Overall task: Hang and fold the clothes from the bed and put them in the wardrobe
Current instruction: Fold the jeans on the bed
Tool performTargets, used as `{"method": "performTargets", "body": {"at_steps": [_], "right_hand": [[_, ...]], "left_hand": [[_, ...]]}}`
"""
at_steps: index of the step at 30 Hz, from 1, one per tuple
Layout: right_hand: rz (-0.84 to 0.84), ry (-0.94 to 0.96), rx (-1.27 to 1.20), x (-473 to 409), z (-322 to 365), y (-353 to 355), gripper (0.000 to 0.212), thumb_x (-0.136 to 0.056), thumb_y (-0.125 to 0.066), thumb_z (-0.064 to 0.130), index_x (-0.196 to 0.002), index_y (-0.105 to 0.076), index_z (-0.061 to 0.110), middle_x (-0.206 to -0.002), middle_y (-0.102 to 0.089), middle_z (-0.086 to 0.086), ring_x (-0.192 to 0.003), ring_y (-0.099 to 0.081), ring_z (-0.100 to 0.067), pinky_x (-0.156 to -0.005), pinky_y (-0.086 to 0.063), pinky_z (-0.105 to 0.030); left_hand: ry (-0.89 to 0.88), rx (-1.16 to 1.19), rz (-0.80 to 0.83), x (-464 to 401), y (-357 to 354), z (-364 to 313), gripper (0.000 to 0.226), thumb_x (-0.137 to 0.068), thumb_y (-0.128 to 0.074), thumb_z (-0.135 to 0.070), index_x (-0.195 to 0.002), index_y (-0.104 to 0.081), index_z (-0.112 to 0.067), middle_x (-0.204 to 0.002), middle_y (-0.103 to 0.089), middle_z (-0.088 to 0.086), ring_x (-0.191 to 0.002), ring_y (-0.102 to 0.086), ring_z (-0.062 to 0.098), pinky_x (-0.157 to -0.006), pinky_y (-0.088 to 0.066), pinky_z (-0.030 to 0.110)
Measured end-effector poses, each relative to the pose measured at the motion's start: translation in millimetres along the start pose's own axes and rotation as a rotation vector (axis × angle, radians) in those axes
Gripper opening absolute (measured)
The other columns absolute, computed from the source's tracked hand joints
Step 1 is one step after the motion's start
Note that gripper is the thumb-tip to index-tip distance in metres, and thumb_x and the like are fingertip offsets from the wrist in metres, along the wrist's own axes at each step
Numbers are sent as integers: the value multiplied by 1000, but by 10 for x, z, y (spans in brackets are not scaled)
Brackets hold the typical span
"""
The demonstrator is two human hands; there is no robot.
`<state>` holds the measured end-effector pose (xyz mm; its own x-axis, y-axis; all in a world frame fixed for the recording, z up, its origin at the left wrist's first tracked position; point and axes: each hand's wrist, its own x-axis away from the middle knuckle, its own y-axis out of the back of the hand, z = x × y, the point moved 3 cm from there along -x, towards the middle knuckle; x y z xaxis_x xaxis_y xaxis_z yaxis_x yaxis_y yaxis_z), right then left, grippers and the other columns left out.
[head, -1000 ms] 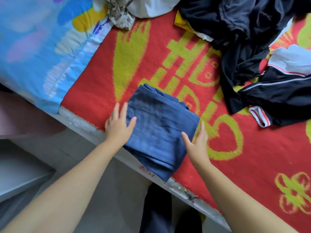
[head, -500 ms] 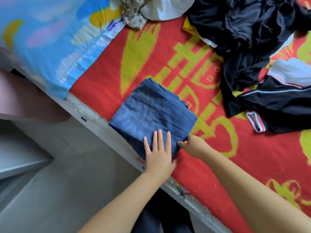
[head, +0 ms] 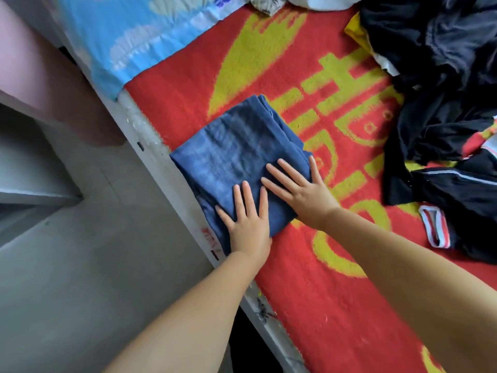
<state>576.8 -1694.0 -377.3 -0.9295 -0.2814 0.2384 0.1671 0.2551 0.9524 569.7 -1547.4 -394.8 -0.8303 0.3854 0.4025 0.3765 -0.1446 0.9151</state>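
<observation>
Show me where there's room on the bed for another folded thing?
Bare red blanket lies between the folded blue garment and the light blue sheet, and also beside the right hand. The dark clothes pile crowds the far right.

Folded blue garment: near right portion is covered by the left hand and right hand; lower layers are concealed beneath the top fold; garment type cannot be told.

Dark clothes pile, far right: cut off by the top and right edges; individual pieces cannot be separated.

Yellow item: mostly buried under the pile.

Patterned cloth and white cloth, far edge: cropped at the top.

Blue sheet, far left: cropped at the top.

Both forearms: cut off at the near edge.
</observation>
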Motion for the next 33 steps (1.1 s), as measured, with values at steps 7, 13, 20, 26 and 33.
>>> {"method": "performTargets", "body": {"at_steps": [7,13,20,26,33], "right_hand": [[167,28,-106,-154,-52,660,70,-84,-67,21,-147,-36,23,-152,-37,3,-144,-26,-27,-106,-30,-64],[243,31,-134,-305,80,1650,57,-99,-44,26,-151,-22,26,-157,-25,7,-147,-10,-23,-110,-24,-55],[192,188,-40,-453,952,2573,58,-97,-47,21,-150,-22,26,-156,-25,7,-147,-9,-24,-111,-22,-55],[202,314,-1,-677,2123,3143,66,-95,-53,20,-151,-19,28,-155,-26,8,-147,-8,-25,-111,-22,-56],[245,481,13,-1077,4075,3704,50,-94,-50,21,-142,-36,30,-144,-41,10,-140,-23,-25,-109,-27,-54]], "left_hand": [[-79,128,140,81,716,243,77,-95,-56,-26,-152,-5,-14,-158,-12,14,-146,-12,33,-106,-34,56],[-64,188,9,349,1480,715,49,-88,-59,-13,-131,-35,-13,-134,-48,6,-124,-45,28,-80,-49,43],[77,213,-83,1212,1822,1592,56,-90,-59,-22,-139,-33,-12,-142,-44,7,-130,-41,28,-88,-51,43],[193,246,-132,2021,1751,2606,57,-89,-57,-23,-140,-34,-13,-142,-44,4,-128,-43,26,-88,-50,42],[342,301,-123,3179,1419,4191,43,-90,-56,-22,-129,-43,-16,-130,-53,0,-118,-51,24,-83,-51,37]]}}
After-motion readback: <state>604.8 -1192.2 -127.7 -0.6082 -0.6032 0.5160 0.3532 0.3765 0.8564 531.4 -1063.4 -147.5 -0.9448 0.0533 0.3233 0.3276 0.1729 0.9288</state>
